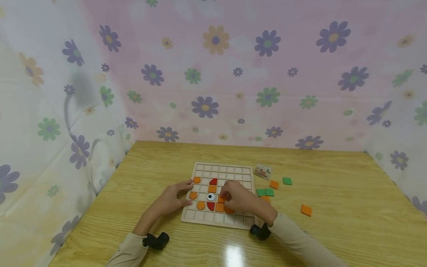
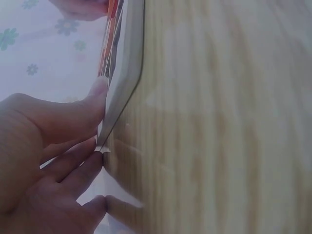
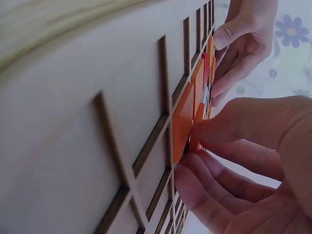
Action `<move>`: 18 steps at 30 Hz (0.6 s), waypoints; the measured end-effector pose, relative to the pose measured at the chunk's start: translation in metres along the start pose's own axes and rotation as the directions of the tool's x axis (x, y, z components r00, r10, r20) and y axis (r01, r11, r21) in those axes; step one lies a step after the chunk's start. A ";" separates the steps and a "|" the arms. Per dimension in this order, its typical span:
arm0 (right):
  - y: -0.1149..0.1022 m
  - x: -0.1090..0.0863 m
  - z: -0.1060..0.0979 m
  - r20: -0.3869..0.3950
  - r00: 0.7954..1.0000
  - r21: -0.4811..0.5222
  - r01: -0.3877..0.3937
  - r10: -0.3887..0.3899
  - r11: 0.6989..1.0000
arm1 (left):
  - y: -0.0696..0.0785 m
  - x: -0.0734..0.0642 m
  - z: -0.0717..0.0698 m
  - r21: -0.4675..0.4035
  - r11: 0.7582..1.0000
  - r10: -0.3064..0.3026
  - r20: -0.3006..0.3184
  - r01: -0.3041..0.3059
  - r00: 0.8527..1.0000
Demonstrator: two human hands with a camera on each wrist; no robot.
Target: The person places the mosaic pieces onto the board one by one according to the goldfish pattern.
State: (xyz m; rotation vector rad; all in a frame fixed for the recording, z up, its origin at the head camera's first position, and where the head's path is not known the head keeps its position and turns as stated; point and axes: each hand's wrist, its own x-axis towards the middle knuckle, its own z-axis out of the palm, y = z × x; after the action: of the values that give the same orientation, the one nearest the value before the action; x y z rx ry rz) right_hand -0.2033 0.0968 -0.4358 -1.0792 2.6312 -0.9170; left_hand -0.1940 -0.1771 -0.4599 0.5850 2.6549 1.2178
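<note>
Between the thumb and fingers of the right hand [image 1: 238, 198], a flat orange square tile [image 1: 221, 199] is being pinched. It is being held tilted near the middle of a pale wooden grid board [image 1: 233, 176]; whether it is fully touching the board cannot be told. By the left hand [image 1: 168, 200], nothing is being grasped: its fingers are being kept fairly straight, with the thumb being rested against the board's edge at nine o'clock.

At nine o'clock from the pinched tile, a white disc with a black dot [image 1: 211, 197] is being displayed. Above it, at twelve o'clock, an orange square [image 1: 212, 188] and a red quarter-circle [image 1: 213, 181] are lying in line; at six o'clock, another red quarter-circle [image 1: 211, 206] is lying. Toward the board's nine o'clock side, three orange discs [image 1: 193, 195] are being spread apart.

Beyond the board, at two o'clock, a small patterned card [image 1: 263, 171] is lying. At about three o'clock, two green square tiles [image 1: 269, 192] are lying side by side, with a lone orange tile [image 1: 306, 210] being seen farther out. Everything is being supported by a wood-grained table [image 1: 350, 193].
</note>
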 end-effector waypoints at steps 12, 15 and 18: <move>0.002 0.003 0.004 -0.025 0.999 -0.031 0.041 -0.042 0.999 | 0.000 0.001 0.000 0.011 1.000 -0.007 -0.010 0.007 1.000; 0.002 0.002 0.005 -0.040 0.998 -0.036 0.051 -0.053 0.998 | 0.001 0.001 0.000 0.012 1.000 -0.003 -0.008 0.003 1.000; 0.001 -0.001 0.005 -0.049 0.997 -0.032 0.052 -0.054 0.998 | 0.002 0.000 0.000 0.014 1.000 0.001 -0.006 -0.001 1.000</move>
State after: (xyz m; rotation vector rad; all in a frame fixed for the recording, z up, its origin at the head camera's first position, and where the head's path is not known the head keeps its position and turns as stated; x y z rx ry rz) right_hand -0.2015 0.0959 -0.4403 -1.1529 2.6770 -0.9291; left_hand -0.1938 -0.1762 -0.4587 0.5863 2.6705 1.2037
